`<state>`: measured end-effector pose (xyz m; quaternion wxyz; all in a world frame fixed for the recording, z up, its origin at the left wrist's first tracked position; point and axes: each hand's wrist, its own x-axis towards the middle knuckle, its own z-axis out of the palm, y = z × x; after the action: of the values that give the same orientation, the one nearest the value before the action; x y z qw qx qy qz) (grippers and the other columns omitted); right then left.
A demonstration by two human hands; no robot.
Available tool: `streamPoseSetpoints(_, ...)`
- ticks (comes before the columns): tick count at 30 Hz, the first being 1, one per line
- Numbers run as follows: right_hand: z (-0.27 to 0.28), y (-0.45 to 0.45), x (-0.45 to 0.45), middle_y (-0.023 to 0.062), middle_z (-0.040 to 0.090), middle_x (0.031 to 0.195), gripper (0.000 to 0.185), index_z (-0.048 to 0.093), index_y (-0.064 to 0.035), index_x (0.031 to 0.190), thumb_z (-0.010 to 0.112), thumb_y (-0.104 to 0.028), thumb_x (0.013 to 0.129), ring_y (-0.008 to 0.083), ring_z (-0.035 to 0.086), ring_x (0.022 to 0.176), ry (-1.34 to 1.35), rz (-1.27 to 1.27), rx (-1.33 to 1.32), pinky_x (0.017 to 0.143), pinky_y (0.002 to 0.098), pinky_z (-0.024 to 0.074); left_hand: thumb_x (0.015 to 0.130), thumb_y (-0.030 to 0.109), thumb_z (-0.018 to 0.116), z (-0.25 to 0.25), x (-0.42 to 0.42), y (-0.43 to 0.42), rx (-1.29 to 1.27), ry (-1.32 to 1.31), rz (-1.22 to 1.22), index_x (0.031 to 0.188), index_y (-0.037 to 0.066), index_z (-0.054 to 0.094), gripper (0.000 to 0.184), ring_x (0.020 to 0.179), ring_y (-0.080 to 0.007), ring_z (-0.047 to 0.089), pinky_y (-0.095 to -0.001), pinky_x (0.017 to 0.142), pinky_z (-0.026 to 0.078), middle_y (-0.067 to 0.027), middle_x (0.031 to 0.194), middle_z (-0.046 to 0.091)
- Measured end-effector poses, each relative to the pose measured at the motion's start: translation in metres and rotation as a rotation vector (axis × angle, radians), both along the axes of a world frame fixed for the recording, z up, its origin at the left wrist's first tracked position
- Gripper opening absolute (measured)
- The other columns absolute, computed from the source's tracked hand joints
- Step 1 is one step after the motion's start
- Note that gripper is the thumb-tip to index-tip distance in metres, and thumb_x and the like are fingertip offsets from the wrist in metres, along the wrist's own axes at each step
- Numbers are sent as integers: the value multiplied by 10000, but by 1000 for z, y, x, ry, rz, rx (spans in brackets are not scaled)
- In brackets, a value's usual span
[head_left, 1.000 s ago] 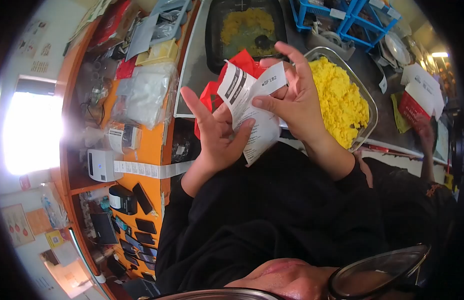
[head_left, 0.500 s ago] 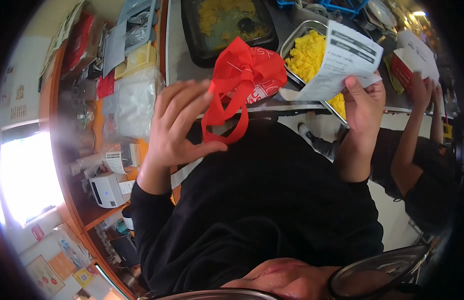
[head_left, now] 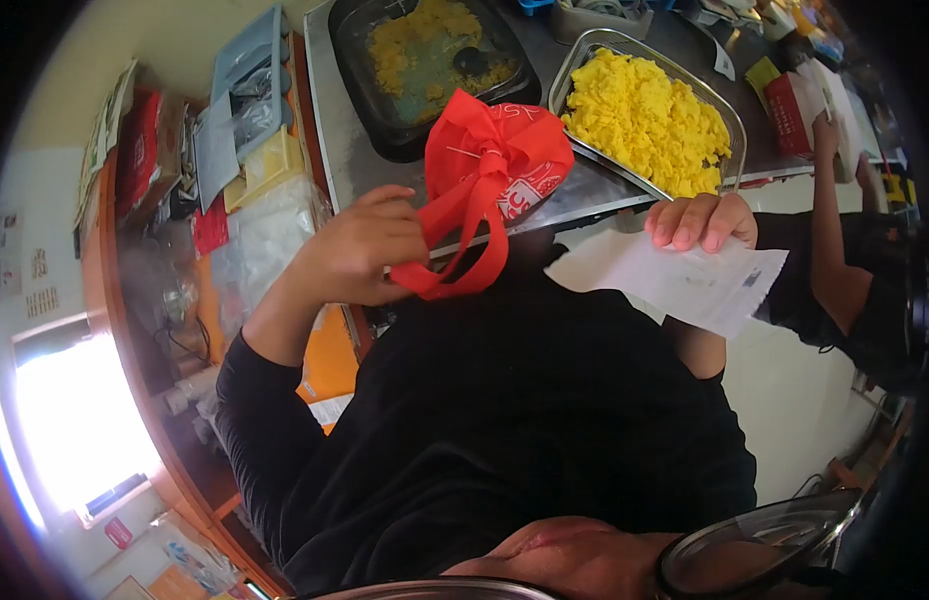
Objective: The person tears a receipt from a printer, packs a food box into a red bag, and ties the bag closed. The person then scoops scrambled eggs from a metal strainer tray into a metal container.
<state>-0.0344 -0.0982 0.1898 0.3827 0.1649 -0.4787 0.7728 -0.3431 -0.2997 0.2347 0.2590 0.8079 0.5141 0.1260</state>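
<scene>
A red carrier bag (head_left: 500,150) with white print sits at the counter's front edge, its top knotted. My left hand (head_left: 360,248) is at the bag's left with curled fingers, closed on the loop of its red handle. In my right hand (head_left: 703,220) is a printed paper receipt (head_left: 675,280), gripped at its upper edge and hanging below the fingers with its mostly blank side showing. Just beyond that hand, a metal tray (head_left: 740,165) holds yellow scrambled egg (head_left: 645,120).
A dark pan (head_left: 350,75) with yellow food remains stands behind the bag. Plastic bags (head_left: 270,235) and a blue-grey bin (head_left: 250,60) line the left shelf. At right, a co-worker's arm (head_left: 830,220) reaches to a red and white box (head_left: 793,110).
My left hand was open beside the bag and is now closed on its handle. My right hand has lowered and turned the receipt over, uncovering the egg tray.
</scene>
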Motion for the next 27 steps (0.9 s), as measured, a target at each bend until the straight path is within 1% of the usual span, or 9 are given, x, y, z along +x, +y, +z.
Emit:
streamPoseSetpoints(8,2,-7,7,208,641,940,202,556,-37,911,665,-195,849,356,642,895,71,-166,45,833,475,482,571,93,745,-21,0,7,394,362,-232,939,144,649,383,1091,-270,530,-554,1087,262,27,1058,605)
streamPoseSetpoints(14,24,-17,0,116,617,943,193,413,-93,1023,571,-96,912,304,635,886,-37,-344,-7,884,522,463,841,178,516,-15,7,48,461,-903,242,821,29,589,168,846,-246,599,-488,966,420,-67,819,603)
streamPoseSetpoints(17,17,-19,1,118,630,995,202,447,-51,1052,558,6,894,253,631,932,-153,-614,-48,900,478,472,887,227,444,10,-15,74,-174,-1168,444,812,-11,582,286,678,-202,568,-396,810,492,-80,713,562)
streamPoseSetpoints(18,20,-22,-7,118,633,1047,288,484,-6,1137,547,80,869,215,617,987,-128,-762,-40,926,438,467,876,229,446,13,-7,81,-219,-1368,476,1009,-60,584,347,547,-170,500,-345,688,494,-79,674,546)
streamPoseSetpoints(21,24,-27,-24,123,623,1088,369,497,1,1214,547,95,861,216,600,1029,-67,-831,2,943,421,456,865,214,438,24,2,89,-279,-1736,141,1255,-83,459,491,580,-200,532,-346,672,488,-104,684,557)
streamPoseSetpoints(22,37,-36,-35,113,631,1116,378,561,17,1170,642,91,808,184,600,1015,-23,-781,-58,913,319,458,859,222,446,24,-1,94,-347,-1731,-75,1387,-70,290,623,764,-279,637,-407,723,514,-209,978,617)
streamPoseSetpoints(25,38,-40,-50,115,629,1131,379,562,16,1175,638,93,812,179,595,1033,-41,-646,-96,918,319,457,861,210,439,37,3,91,-512,-1733,-20,1425,-36,232,649,960,-378,638,-501,793,531,-292,1346,419)
streamPoseSetpoints(26,39,-40,-52,119,627,1143,385,561,14,1180,642,89,811,178,594,1045,-92,-613,-102,925,320,460,879,174,458,26,-10,98,-572,-1739,-166,1450,2,187,656,1060,-429,588,-557,876,498,-299,1468,203)
streamPoseSetpoints(27,41,-41,-54,119,627,1144,382,562,13,1178,641,88,812,179,594,1046,-77,-567,-127,923,320,462,881,147,467,19,-12,102,-591,-1754,-217,1453,7,182,654,1064,-431,584,-555,879,496,-292,1464,221)
